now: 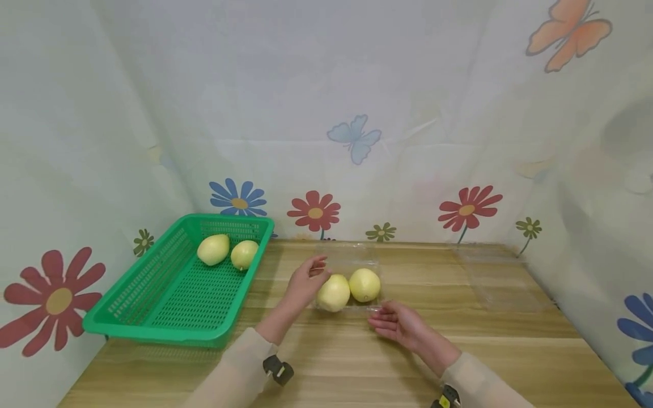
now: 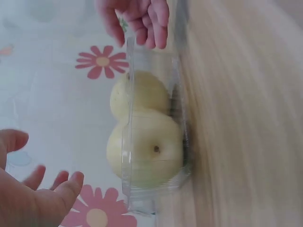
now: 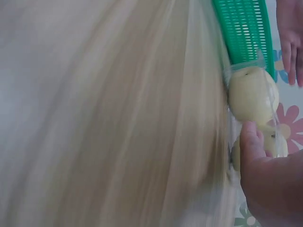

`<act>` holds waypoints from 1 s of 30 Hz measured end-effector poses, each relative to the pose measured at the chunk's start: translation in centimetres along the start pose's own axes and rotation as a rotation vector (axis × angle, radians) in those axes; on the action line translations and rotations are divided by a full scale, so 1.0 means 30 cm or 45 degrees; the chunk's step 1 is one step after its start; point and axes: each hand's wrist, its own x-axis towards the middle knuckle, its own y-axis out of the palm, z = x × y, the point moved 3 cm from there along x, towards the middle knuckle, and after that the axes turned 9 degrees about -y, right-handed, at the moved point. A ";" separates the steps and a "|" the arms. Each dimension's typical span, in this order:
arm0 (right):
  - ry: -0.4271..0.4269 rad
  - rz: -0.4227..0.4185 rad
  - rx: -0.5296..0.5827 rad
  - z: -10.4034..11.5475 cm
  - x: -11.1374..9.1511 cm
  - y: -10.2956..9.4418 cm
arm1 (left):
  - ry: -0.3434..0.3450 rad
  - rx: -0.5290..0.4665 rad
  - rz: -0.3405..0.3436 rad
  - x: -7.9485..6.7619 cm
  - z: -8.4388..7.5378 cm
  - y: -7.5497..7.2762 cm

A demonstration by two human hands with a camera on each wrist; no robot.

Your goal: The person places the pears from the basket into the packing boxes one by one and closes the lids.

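Note:
Two pale yellow pears, a left one and a right one, sit side by side in a clear plastic box on the table. Their tops rise past the box's rim in the left wrist view. My left hand hovers by the left pear, fingers loosely bent; the left wrist view shows it apart from the fruit with nothing in it. My right hand is at the box's front right corner, fingers relaxed and holding nothing. Its thumb overlaps the nearer pear in the right wrist view.
On the left stands a green perforated basket with two more pears, one rounder and one tapered. Another clear plastic container lies at the right of the wooden table. A flower-printed cloth hangs behind.

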 end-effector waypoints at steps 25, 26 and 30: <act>0.041 0.112 -0.797 0.185 0.026 -0.169 | -0.642 -0.824 0.172 -0.121 0.195 -0.038; 0.042 0.122 -0.800 0.190 0.037 -0.170 | -0.657 -0.847 0.162 -0.118 0.199 -0.034; 0.052 0.137 -0.724 0.201 0.084 -0.161 | -0.689 -0.897 0.153 -0.108 0.207 -0.023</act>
